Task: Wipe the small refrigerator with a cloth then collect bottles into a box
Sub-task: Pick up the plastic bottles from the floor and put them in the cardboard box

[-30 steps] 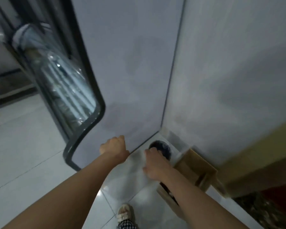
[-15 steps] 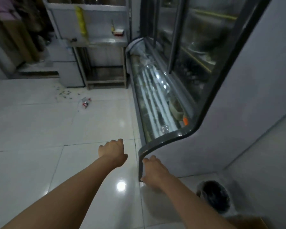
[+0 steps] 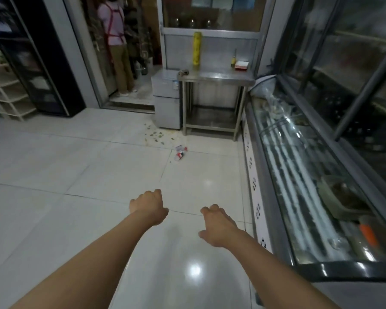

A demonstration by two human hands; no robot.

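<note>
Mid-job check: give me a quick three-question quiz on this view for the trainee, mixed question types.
1. True or false: the left hand holds a cloth.
2. The bottles lie: A) on the steel table; B) on the floor in front of that table; C) inside the glass display case.
3. Fill in: the small refrigerator stands to the ____ of the steel table, as seen from the camera.

Key: 1 false, both it and the right hand hold nothing; 2 B; 3 left.
</note>
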